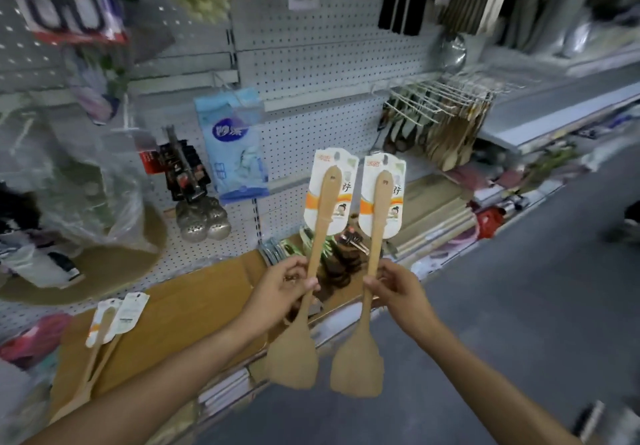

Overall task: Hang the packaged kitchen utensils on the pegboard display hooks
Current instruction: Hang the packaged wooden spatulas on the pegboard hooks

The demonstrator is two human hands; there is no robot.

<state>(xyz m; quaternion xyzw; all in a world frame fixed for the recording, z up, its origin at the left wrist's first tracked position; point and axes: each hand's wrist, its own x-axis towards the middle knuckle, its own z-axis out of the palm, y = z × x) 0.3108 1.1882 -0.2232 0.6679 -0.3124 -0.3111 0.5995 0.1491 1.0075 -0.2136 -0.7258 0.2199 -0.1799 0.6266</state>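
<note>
Both arms reach out, and the left hand pinches one wooden spatula mid-handle while the right hand grips the other spatula, blades down, cards up, side by side before the pegboard.
</note>
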